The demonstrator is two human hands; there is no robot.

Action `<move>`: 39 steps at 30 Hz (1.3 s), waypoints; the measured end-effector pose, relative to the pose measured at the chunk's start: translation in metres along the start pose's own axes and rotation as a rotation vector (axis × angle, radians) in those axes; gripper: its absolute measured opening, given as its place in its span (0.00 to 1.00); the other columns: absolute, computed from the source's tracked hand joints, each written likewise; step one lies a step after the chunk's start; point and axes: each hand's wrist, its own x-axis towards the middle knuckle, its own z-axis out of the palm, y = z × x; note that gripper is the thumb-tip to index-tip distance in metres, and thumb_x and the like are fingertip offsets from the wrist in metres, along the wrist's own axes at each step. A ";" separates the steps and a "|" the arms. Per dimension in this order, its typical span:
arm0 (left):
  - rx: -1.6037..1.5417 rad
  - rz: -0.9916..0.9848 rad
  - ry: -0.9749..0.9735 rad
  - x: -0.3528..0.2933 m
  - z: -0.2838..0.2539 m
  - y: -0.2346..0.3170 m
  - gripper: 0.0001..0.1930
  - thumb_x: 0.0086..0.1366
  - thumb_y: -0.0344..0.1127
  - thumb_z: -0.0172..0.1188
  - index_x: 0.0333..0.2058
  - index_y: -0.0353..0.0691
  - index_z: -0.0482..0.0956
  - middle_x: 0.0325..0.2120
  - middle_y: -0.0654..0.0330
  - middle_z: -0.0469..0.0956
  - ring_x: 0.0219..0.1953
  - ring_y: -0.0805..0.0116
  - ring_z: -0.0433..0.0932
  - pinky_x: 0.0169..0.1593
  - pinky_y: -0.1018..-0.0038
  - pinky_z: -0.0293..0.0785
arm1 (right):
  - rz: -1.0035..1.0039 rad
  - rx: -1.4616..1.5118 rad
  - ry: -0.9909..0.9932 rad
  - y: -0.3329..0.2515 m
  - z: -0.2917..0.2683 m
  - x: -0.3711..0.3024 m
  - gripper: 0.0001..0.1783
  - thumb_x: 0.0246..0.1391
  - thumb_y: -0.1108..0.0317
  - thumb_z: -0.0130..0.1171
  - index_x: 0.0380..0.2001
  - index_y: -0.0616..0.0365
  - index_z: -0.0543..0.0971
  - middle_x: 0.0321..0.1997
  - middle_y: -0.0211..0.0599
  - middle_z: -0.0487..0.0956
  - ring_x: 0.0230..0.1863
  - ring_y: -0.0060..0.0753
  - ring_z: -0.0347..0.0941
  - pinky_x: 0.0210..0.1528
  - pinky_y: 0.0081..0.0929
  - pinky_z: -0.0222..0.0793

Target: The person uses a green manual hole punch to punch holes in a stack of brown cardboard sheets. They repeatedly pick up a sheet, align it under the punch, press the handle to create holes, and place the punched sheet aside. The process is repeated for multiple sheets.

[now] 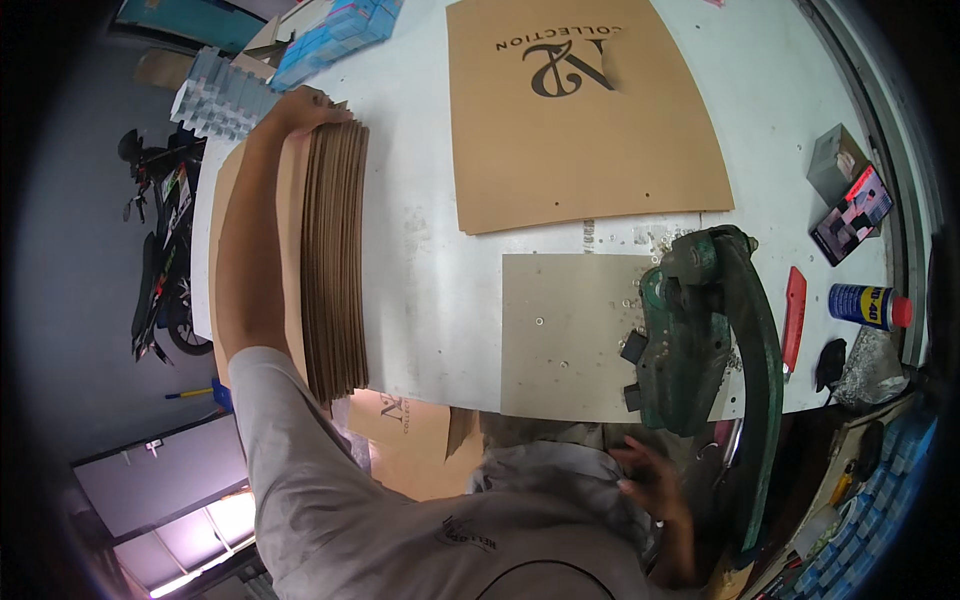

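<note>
Reaching far, left hand (305, 108) curls at brown paper stack (336, 260), left side of table (425, 300); clamped or not, can't tell. Right hand (652, 482) low, fingers apart. Lopsided tug could fan stack.

Just beyond the left hand (303, 110) is a pile of blue boxes (338, 38); a pale grey stack (222, 98) sits just to its left, with a motorcycle (163, 245) farther left. Ahead and rightward of the right hand (650, 482) lie a red utility knife (795, 318), a blue-and-yellow aerosol can (862, 305), a printed carton (851, 215) and a small black object (830, 364), too dark to identify surely.
</note>
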 end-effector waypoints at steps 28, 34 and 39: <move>-0.095 0.677 0.770 -0.066 -0.009 0.206 0.21 0.66 0.41 0.70 0.51 0.31 0.82 0.52 0.44 0.82 0.56 0.46 0.80 0.60 0.61 0.73 | -0.463 -1.059 0.766 -0.153 -0.100 0.114 0.13 0.58 0.70 0.65 0.46 0.58 0.82 0.45 0.49 0.74 0.41 0.54 0.78 0.43 0.46 0.77; -0.594 0.687 0.737 -0.103 0.056 0.282 0.18 0.65 0.35 0.69 0.51 0.34 0.82 0.55 0.46 0.81 0.60 0.49 0.78 0.64 0.61 0.71 | -0.587 -0.953 0.792 -0.147 -0.106 0.124 0.05 0.56 0.71 0.66 0.36 0.57 0.82 0.42 0.46 0.76 0.39 0.54 0.79 0.42 0.48 0.75; -0.382 0.778 0.663 -0.142 0.101 0.321 0.26 0.59 0.41 0.74 0.55 0.38 0.81 0.61 0.46 0.75 0.66 0.43 0.70 0.69 0.51 0.64 | -0.633 -0.866 0.776 -0.151 -0.110 0.113 0.06 0.59 0.71 0.65 0.37 0.63 0.82 0.39 0.46 0.79 0.39 0.50 0.79 0.42 0.40 0.74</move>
